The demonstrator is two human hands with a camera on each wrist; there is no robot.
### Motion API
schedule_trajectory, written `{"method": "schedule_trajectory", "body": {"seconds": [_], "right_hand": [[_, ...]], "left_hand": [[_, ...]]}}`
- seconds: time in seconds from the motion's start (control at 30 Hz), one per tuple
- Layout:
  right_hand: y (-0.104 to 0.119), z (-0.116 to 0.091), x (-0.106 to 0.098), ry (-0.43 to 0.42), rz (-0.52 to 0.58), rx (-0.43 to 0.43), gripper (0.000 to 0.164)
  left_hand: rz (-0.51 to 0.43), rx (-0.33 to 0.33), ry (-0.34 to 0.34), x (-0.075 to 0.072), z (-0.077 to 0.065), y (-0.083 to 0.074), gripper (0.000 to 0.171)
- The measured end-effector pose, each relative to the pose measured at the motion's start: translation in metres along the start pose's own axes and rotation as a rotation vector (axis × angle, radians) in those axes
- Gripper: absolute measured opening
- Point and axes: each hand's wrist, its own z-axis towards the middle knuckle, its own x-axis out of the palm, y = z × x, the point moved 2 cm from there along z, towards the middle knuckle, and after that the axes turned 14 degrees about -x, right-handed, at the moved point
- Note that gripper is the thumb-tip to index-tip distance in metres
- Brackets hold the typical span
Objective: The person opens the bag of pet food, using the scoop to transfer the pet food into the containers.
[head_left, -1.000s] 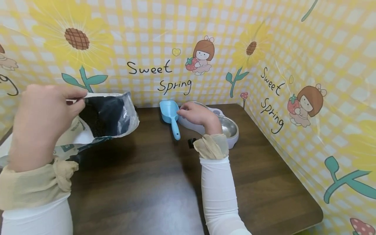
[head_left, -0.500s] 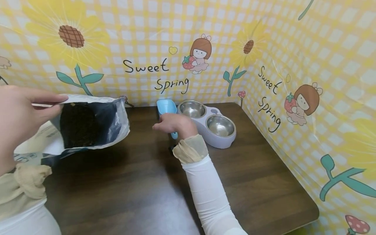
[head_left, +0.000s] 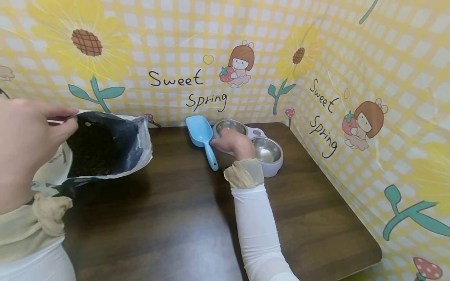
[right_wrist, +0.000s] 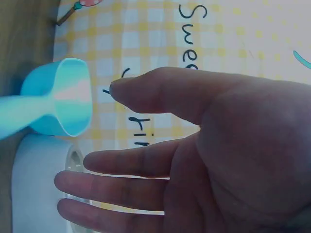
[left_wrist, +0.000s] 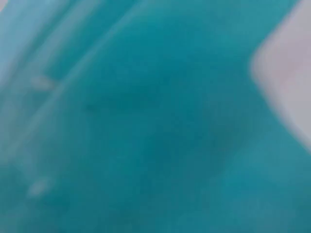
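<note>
Black handwritten-style lettering, "Sweet Spring" [head_left: 207, 89], is printed on the yellow-and-white gingham sheet [head_left: 168, 43] at the rear, and is repeated on the sheet at the right side. Sunflowers and cartoon girls holding strawberries are also printed there; slight creases are visible.

The bag [head_left: 142, 154] is located at the left, with its mouth facing the wearer. Its rim is pinched between the thumb and fingers of the left hand [head_left: 29, 146]. White and teal outer surfaces are carried by the bag; its printing cannot be read. A dark blue-grey, crinkled lining is exposed, and dark granular contents [head_left: 93, 152] are seen inside with one small pale piece. The left wrist view is filled by a blurred teal surface.

The right hand [head_left: 233, 139] is positioned just beside the scoop [head_left: 199, 130], in front of the rear steel bowl [head_left: 230, 125]. Its fingers are extended and the thumb is set apart; whether the stand is touched cannot be told.

The scoop, light blue and smooth, is provided with a rounded handle, pierced at the end. The front steel bowl [head_left: 268, 150] is seated in the same pale, curved stand [head_left: 271, 170]. Dark wood grain is shown on the table [head_left: 168, 222].
</note>
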Motion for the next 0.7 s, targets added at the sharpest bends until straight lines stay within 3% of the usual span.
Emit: {"method": "schedule_trajectory", "body": {"seconds": [0.23, 0.5, 0.7], "right_hand": [[0.006, 0.018, 0.028, 0.003, -0.040, 0.018, 0.032], [0.011, 0.045, 0.055, -0.001, -0.093, 0.007, 0.034], [0.000, 0.052, 0.056, -0.007, 0.077, -0.037, 0.020]], "left_hand": [[-0.003, -0.012, 0.006, 0.002, 0.001, 0.002, 0.025], [-0.018, 0.000, 0.000, 0.001, 0.003, 0.001, 0.023], [-0.020, -0.005, 0.008, 0.002, 0.002, 0.001, 0.023]]}}
